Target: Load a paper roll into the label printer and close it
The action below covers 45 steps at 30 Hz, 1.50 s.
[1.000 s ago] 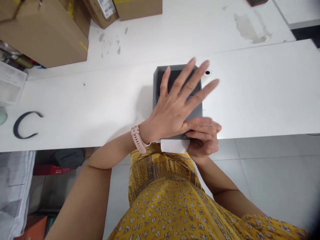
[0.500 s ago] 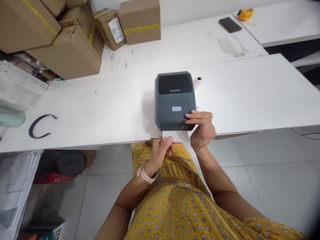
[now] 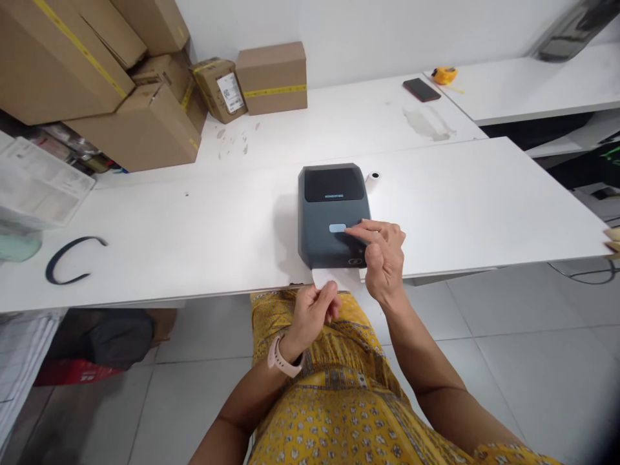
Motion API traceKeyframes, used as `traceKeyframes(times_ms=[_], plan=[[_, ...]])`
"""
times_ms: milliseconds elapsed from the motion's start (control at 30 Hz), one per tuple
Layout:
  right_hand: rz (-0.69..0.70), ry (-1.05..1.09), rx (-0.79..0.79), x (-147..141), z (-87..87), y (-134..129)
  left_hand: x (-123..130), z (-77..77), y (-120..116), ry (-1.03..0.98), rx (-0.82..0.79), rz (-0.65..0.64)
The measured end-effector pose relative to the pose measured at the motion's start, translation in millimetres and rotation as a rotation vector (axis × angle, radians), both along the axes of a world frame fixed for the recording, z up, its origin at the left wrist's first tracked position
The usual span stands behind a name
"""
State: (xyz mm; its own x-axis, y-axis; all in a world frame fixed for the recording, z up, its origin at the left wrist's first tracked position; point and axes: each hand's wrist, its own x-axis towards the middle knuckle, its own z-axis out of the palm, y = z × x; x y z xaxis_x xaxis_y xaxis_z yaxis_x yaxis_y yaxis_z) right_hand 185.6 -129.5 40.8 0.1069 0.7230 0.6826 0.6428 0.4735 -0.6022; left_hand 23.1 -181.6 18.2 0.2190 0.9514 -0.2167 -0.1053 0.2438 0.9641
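Note:
A dark grey label printer (image 3: 317,239) with a black top window and a light blue button (image 3: 338,228) sits near the table's front edge. White paper (image 3: 343,279) sticks out of its front. My left hand (image 3: 317,310) pinches the paper's left part between thumb and fingers. Over the printer's right front, my right hand (image 3: 382,252) has its index finger stretched to the button's right end, with the thumb apart and nothing held. Behind the printer's right side lies a small white roll (image 3: 373,181).
Cardboard boxes (image 3: 274,77) stand at the back left. A black headband (image 3: 55,261) and a clear plastic container (image 3: 46,184) are at the left. The phone (image 3: 421,90) and yellow tape measure (image 3: 444,75) lie at the back right.
My right hand has moved from the printer's front right corner inward to the button. My left hand still pinches the paper. The view has shifted, so the table's things appear lower.

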Motion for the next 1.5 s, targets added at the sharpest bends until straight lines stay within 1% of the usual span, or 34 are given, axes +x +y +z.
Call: traceKeyframes(times_ms=[67,100,167,233,267,300,333,400,467,567,633,700,767,833,867,967,1067,1167,1367,1433,1500], plan=[[0.031,-0.081,-0.072,2.2,5.4,2.4,-7.2,6.8,-4.0,-0.063,0.076,0.016],[0.042,-0.116,-0.098,2.6,7.1,3.2,-10.6,10.8,-4.5,-0.082,0.148,0.064],[0.036,-0.167,-0.120,2.3,8.8,3.7,-16.5,17.9,-0.6,-0.056,0.350,0.243],[0.002,-0.210,-0.103,1.0,9.4,3.8,-20.5,22.1,9.6,0.033,0.571,0.450],[-0.021,-0.234,-0.084,0.3,9.5,4.1,-21.5,22.8,16.2,0.076,0.666,0.533],[-0.042,-0.259,-0.064,-0.4,9.6,4.8,-21.9,22.7,23.2,0.111,0.739,0.584],[-0.058,-0.280,-0.049,-1.0,9.7,6.0,-21.7,22.1,29.8,0.136,0.786,0.603],[-0.075,-0.310,-0.028,-1.8,9.9,9.5,-19.5,20.1,40.2,0.161,0.827,0.593],[-0.076,-0.325,-0.024,-1.8,10.2,13.3,-16.0,18.1,45.3,0.190,0.830,0.550],[-0.057,-0.306,-0.047,0.7,8.6,14.4,-11.0,14.5,44.0,0.253,0.792,0.472],[0.003,-0.248,-0.089,4.5,3.3,9.7,-9.6,10.6,39.9,0.273,0.731,0.422],[0.094,-0.116,-0.143,9.2,-7.5,1.1,-10.3,5.4,35.3,0.270,0.655,0.379],[0.147,0.071,-0.203,13.4,-22.3,-8.8,-12.6,0.1,31.7,0.264,0.590,0.342],[0.136,0.236,-0.269,15.5,-37.5,-17.1,-15.2,-4.0,29.7,0.264,0.558,0.302],[0.122,0.283,-0.299,15.6,-43.8,-20.0,-16.3,-5.6,29.3,0.263,0.553,0.284],[0.098,0.299,-0.339,12.7,-54.2,-23.8,-17.2,-8.7,30.3,0.260,0.572,0.254],[0.071,0.263,-0.302,8.0,-54.2,-22.7,-14.7,-10.8,32.0,0.260,0.608,0.266],[0.050,0.249,-0.269,3.9,-51.4,-21.8,-11.8,-11.8,32.7,0.230,0.602,0.273],[0.051,0.267,-0.270,1.1,-48.6,-24.5,-13.2,-12.3,33.7,0.127,0.600,0.284],[0.052,0.253,-0.279,2.6,-43.6,-23.4,-15.1,-8.7,37.7,0.105,0.615,0.284],[0.056,0.213,-0.247,5.4,-32.9,-17.6,-16.8,0.3,46.6,0.082,0.665,0.280]])
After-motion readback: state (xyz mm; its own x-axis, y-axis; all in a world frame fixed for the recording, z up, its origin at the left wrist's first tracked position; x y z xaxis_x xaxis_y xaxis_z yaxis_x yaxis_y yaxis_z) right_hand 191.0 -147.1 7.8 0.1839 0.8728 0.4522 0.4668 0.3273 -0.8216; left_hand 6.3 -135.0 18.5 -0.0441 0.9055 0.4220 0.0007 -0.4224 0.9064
